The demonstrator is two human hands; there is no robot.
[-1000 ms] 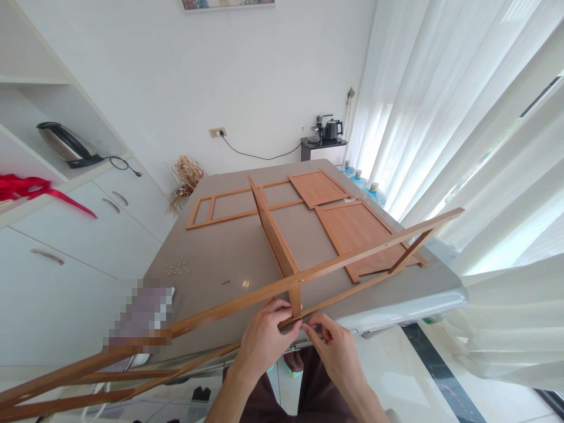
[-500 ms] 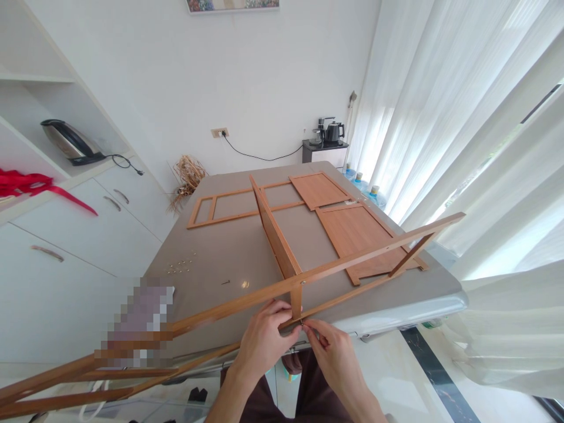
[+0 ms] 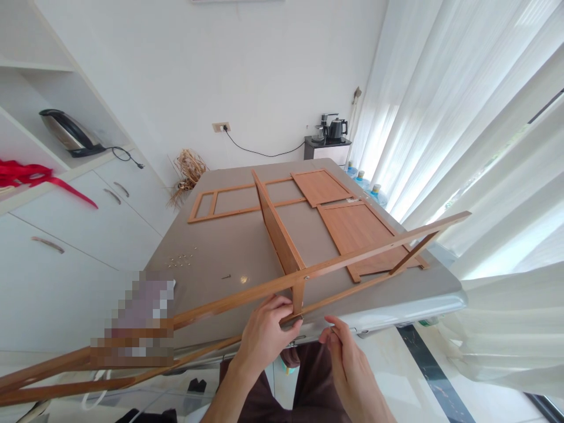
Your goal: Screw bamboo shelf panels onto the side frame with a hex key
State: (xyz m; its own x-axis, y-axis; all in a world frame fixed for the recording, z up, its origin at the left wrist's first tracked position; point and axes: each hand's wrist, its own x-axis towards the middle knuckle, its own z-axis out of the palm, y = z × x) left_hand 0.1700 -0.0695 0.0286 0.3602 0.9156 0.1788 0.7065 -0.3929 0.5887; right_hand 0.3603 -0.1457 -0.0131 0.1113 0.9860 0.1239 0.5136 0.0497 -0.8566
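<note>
A wooden ladder-like frame [image 3: 359,257] stands on its edge along the near side of the table, a wooden panel [image 3: 282,242] meeting it crosswise. Around the lower rail, where the panel's end joins, my left hand [image 3: 264,332] is closed, thumb on the near side and fingers behind. My right hand [image 3: 346,352] hovers just right of that joint, apart from the wood. Its fingers are curled and pinched; a thin bit seems to show between them, too small to name. A dark screw [image 3: 226,276] lies on the table beyond the frame.
More wooden panels [image 3: 352,235] and a second frame [image 3: 207,220] lie flat on the grey table [image 3: 229,249]. Several small pale pieces [image 3: 180,260] are scattered at the left. Water bottles [image 3: 375,194] stand beside the curtain; a kettle [image 3: 70,135] sits on the left shelf.
My right hand has pulled away from the joint, moving right and slightly down. My left hand keeps its hold on the rail. The view has tilted slightly downward.
</note>
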